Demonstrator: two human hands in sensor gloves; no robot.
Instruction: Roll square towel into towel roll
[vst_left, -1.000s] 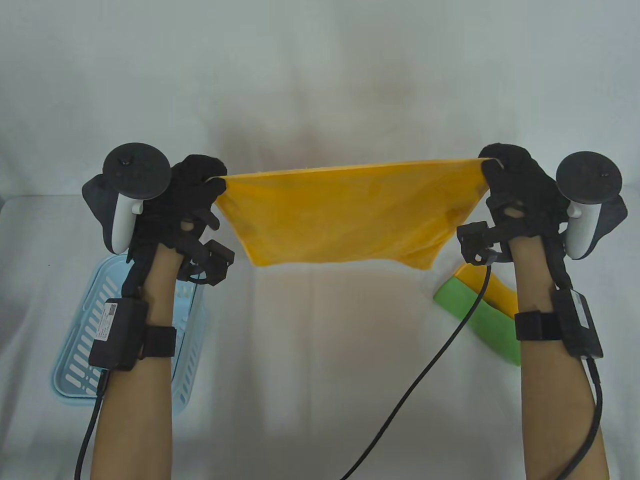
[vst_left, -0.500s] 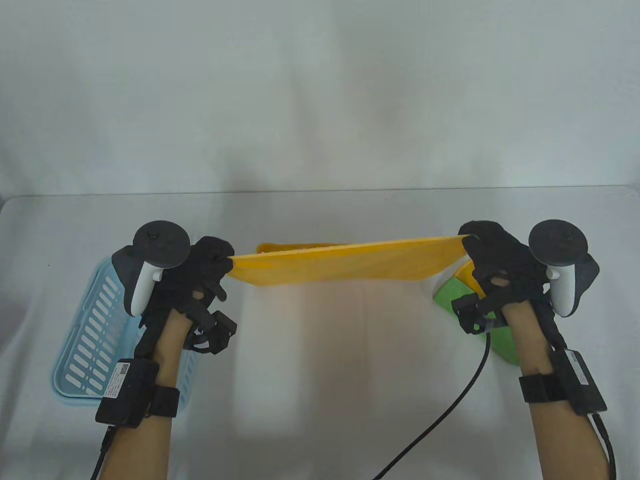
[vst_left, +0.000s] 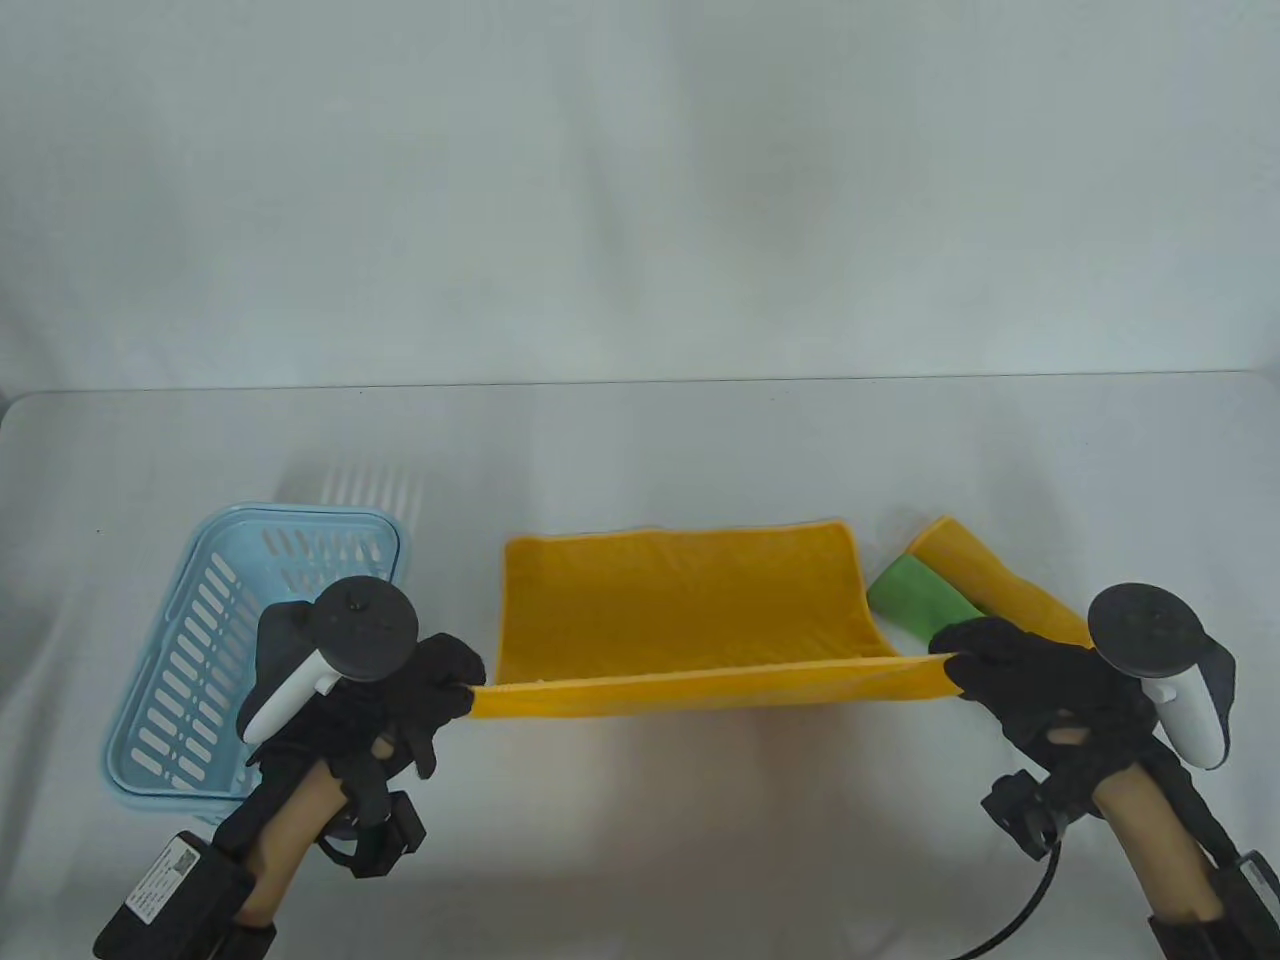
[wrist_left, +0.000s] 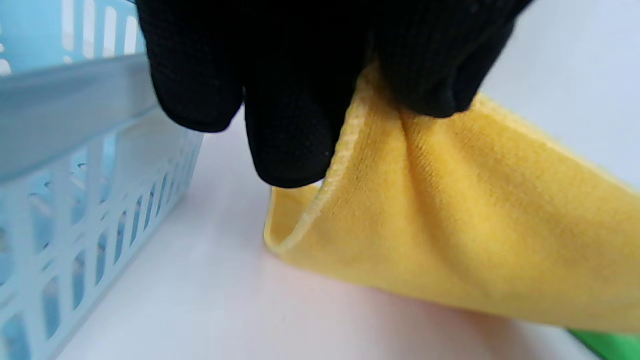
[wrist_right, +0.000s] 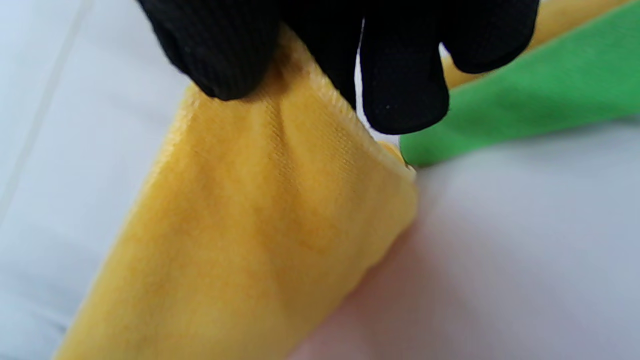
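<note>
A blue basket (vst_left: 200, 640) sat at the left of the table (vst_left: 640, 850), and the left hand (vst_left: 400, 700) with its tracker (vst_left: 345, 640) hid the basket's near right corner. What could be seen of the basket's inside showed nothing in it, and the wrist view caught only its slotted wall (wrist_left: 75, 200). The left hand's fingers (wrist_left: 290, 125) and thumb pinched the near left corner of the yellow towel (vst_left: 680, 620), holding it just off the table. The far part of the towel lay flat in the middle of the table, and its near edge was stretched tight between the two hands. Bare table lay open in front of that edge and behind the towel's far edge. To the right, a green cloth (vst_left: 915, 595) and a second yellow cloth (vst_left: 1000, 590) lay side by side, touching the towel's right edge or just beside it. Their near ends were hidden behind the right hand (vst_left: 1040, 690). It was hard to tell if they were rolled or folded. The right hand's fingers (wrist_right: 400, 75) and thumb pinched the near right corner of the towel. Both forearms were cut off by the bottom edge of the table view.
</note>
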